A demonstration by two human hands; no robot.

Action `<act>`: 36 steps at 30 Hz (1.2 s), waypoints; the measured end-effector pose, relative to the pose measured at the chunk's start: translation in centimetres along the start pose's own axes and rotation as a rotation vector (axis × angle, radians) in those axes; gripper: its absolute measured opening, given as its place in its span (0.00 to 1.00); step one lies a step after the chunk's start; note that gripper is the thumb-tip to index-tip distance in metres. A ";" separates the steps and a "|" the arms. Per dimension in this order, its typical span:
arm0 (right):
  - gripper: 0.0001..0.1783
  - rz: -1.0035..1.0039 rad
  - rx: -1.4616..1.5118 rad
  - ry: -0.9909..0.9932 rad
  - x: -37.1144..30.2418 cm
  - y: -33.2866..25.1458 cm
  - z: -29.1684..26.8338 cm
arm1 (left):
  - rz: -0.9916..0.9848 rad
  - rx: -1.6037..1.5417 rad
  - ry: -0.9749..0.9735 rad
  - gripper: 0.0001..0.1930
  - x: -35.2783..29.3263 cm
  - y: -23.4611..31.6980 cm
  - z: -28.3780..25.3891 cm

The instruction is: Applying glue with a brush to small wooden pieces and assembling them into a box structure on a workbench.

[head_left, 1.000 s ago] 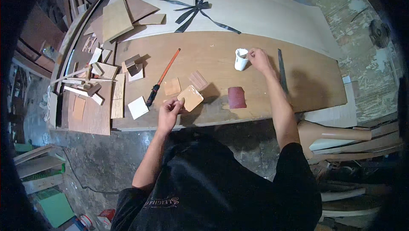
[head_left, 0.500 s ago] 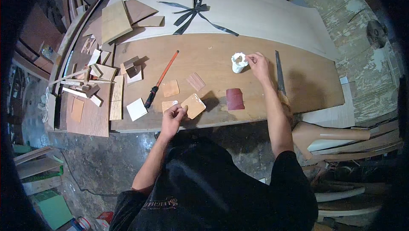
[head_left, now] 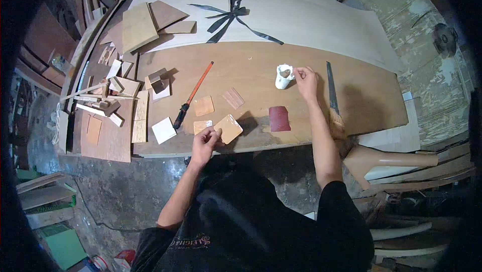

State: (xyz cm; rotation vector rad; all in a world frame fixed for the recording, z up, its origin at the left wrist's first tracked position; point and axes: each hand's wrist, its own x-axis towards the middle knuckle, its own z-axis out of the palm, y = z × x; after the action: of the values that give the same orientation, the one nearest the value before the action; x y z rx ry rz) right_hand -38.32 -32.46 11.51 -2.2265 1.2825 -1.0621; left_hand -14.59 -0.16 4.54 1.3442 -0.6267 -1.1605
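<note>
My left hand (head_left: 204, 145) pinches a square wooden piece (head_left: 229, 129) with rounded corners, held above the table's near edge. White smears lie along the piece's upper right edge. A smaller tan piece (head_left: 200, 127) with a white dab is partly hidden behind that hand. Farther right, my right hand (head_left: 306, 82) is closed in a pinch at the right rim of a white cup-like container (head_left: 283, 77) with a ragged top. Whatever sits between those fingertips is too small to make out. A dark red sheet (head_left: 279, 119) lies between the two hands.
Left of centre lie a red-orange stick with a dark handle (head_left: 194, 93), a tan square (head_left: 204, 105) and a white square (head_left: 163, 130). Wood offcuts (head_left: 113, 91) crowd the left side. A handsaw (head_left: 332, 91) rests beside my right forearm. Black strips (head_left: 232, 15) lie on the white panel (head_left: 311, 18) behind.
The whole view has shifted slightly. My right hand's fingertips have moved a little at the container's rim; my left hand still holds the wooden piece, almost unmoved.
</note>
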 end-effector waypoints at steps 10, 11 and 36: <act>0.05 0.036 0.155 0.229 -0.2 1.1 -0.2 | -0.035 -0.016 0.013 0.12 -0.3 0.1 0.1; 0.05 0.018 0.157 0.232 -0.3 0.9 0.0 | -0.036 -0.015 0.012 0.12 -0.3 0.1 0.2; 0.04 -0.104 0.125 0.127 -1.0 0.2 1.4 | -0.025 -0.004 0.005 0.13 -0.2 -0.1 0.3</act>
State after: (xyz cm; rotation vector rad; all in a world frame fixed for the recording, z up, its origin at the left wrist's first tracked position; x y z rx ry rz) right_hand -37.73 -31.81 10.05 -2.1821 1.1261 -1.3042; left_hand -14.99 -0.07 4.56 1.3544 -0.6053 -1.1776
